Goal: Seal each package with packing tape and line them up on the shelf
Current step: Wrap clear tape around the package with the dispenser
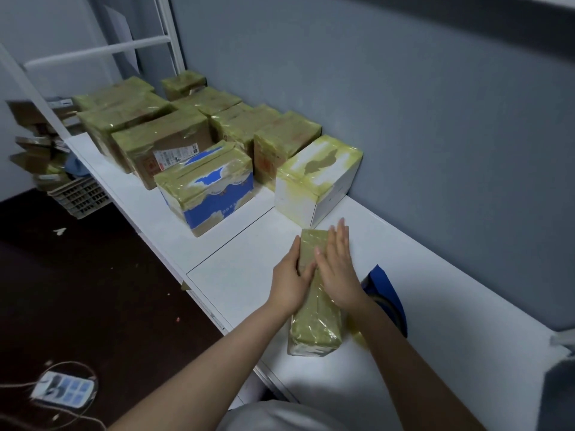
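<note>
A long narrow package (314, 325) wrapped in yellowish tape lies on the white shelf (236, 275), running away from me. My left hand (291, 278) grips its left side, thumb across the top. My right hand (337, 265) lies flat on its top with fingers straight. A blue tape dispenser (387, 293) stands on the shelf just right of my right forearm, partly hidden by it. Several taped packages line the shelf further back, the nearest a white box (317, 181) and a blue-and-white box (208, 188).
A grey wall (404, 119) borders the shelf on the right. The shelf's left edge drops to a dark floor with a power strip (62, 388) and cables. Beyond the white shelf frame (93, 51), a plastic crate (79, 194) and loose cartons sit on the floor.
</note>
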